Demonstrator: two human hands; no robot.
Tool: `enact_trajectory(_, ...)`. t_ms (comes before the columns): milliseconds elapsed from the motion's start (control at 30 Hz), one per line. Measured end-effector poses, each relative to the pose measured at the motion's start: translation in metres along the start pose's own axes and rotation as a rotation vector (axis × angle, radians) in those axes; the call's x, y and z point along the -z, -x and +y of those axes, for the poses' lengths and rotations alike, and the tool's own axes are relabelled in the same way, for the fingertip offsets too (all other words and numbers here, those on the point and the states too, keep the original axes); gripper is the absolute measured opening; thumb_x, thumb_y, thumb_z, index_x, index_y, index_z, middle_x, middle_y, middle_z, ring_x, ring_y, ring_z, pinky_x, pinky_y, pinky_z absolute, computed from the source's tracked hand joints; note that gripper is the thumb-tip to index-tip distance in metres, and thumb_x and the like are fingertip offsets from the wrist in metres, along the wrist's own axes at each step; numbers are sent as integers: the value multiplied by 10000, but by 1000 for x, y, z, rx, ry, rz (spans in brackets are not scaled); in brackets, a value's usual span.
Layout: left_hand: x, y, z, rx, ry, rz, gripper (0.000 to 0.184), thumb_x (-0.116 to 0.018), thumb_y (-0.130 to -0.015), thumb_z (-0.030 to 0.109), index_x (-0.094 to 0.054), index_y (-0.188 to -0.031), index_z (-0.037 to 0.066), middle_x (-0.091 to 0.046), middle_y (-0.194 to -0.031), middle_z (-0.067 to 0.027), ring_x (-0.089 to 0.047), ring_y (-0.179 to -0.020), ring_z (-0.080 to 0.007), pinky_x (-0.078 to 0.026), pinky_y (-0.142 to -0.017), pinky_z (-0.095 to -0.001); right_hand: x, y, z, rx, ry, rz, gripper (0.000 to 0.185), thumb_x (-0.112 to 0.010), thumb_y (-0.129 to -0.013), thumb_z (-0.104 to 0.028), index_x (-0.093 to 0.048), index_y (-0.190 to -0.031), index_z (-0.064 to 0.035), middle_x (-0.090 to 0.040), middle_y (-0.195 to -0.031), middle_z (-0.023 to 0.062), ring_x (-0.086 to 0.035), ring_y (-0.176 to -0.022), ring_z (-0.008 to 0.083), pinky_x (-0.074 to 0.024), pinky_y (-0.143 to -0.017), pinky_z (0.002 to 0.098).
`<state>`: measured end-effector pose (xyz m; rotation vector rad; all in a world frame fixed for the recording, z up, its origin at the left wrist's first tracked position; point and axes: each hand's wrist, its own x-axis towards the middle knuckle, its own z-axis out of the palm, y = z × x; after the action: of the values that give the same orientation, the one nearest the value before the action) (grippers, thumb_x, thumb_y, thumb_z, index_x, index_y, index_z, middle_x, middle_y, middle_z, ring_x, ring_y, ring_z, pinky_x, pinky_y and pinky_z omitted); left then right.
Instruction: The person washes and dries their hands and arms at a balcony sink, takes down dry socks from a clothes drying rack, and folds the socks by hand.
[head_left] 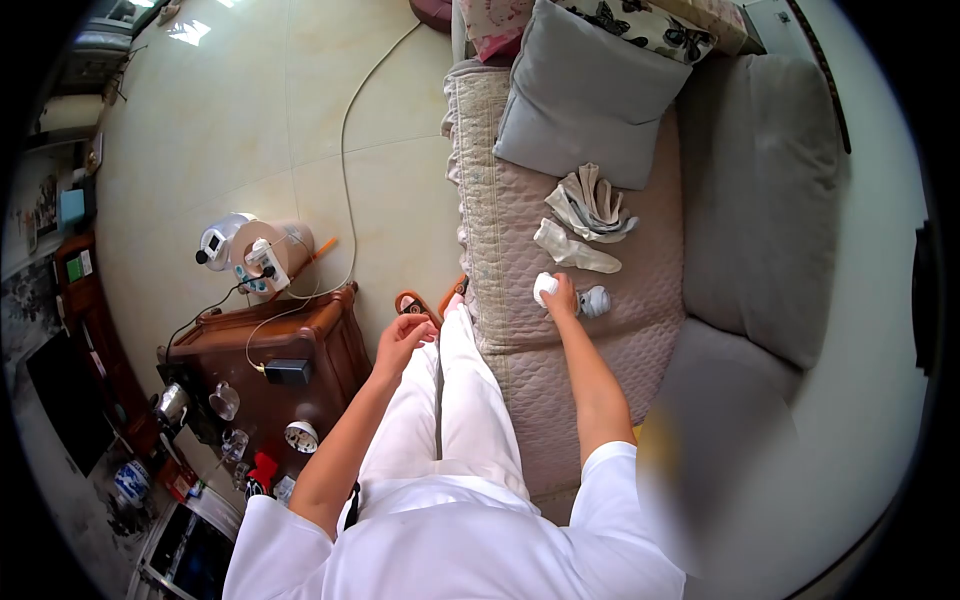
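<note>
My right hand (564,297) is closed on a rolled white sock (545,288) above the quilted sofa cover (620,345). Just right of that hand lies a rolled grey sock bundle (595,302). Farther up the cover, a loose white sock (577,247) lies flat, and beyond it is a pile of white and grey socks (590,205). My left hand (405,338) hovers over my legs, beside the wooden table, with its fingers curled and apart and nothing visible in them.
A grey cushion (598,90) lies at the sofa's far end, and grey back cushions (760,200) line the right. On the left stands a wooden table (270,345) with a black adapter, glassware and cables. A cable (345,150) crosses the floor.
</note>
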<state>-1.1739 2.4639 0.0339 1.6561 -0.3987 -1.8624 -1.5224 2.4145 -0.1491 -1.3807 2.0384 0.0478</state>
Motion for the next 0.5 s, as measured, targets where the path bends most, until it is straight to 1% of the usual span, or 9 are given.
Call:
enact_trajectory(100, 0, -11, -3, 5, -5, 24, 203, -549, -888, 154, -553, -1037, 15, -651, -878, -51, -603, -782, -104, -445, -698, -227, 15, -13, -7, -13, 96, 196, 428, -706, -691, -157, -537, -1076, -83, -524, -1114, 130, -498, -1038, 329, -422, -879, 404)
enact_trajectory(133, -2, -15, -4, 13, -18, 21, 199, -547, -890, 152, -554, -1036, 16, -651, -878, -51, -604, -780, -103, -445, -698, -225, 20, -18, -11, 38, 103, 241, 385, -692, -709, -134, -544, -1061, -83, -518, -1126, 102, -492, -1052, 306, -416, -880, 398)
enact_trajectory(233, -9, -26, -11, 40, -32, 8, 188, -539, -894, 146, -558, -1031, 19, -653, -880, -51, -605, -777, -101, -444, -695, -221, 43, -35, -28, 43, 117, 342, 379, -694, -713, -142, -544, -1056, -84, -516, -1123, 92, -494, -1050, 293, -413, -873, 401)
enact_trajectory(267, -12, -31, -15, 48, -24, 3, 186, -536, -896, 144, -559, -1031, 19, -653, -881, -51, -605, -776, -101, -444, -693, -219, 50, -40, -35, 36, 86, 476, 378, -700, -709, -156, -545, -1048, -90, -519, -1103, 81, -494, -1043, 279, -415, -846, 397)
enact_trajectory(367, -27, -38, -10, 60, -9, -11, 180, -532, -898, 127, -559, -1029, 7, -654, -880, -61, -606, -775, -104, -454, -694, -221, 78, -56, -61, 119, 59, 696, 381, -703, -699, -163, -545, -1040, -99, -519, -1089, 79, -491, -1039, 272, -402, -839, 403)
enact_trajectory(400, -31, -40, -9, 63, 1, -14, 179, -532, -897, 122, -558, -1029, 5, -654, -880, -65, -606, -774, -106, -458, -695, -222, 82, -59, -69, 183, 134, 715, 357, -697, -696, -162, -556, -1021, -117, -535, -1043, 57, -492, -1026, 246, -372, -853, 402)
enact_trajectory(500, -37, -47, -10, 53, 2, -43, 179, -532, -899, 119, -557, -1030, 1, -651, -876, -74, -607, -783, -117, -469, -710, -234, 69, -77, -47, 290, 286, 479, 324, -690, -699, -167, -568, -999, -138, -551, -991, 28, -492, -1004, 220, -340, -876, 402)
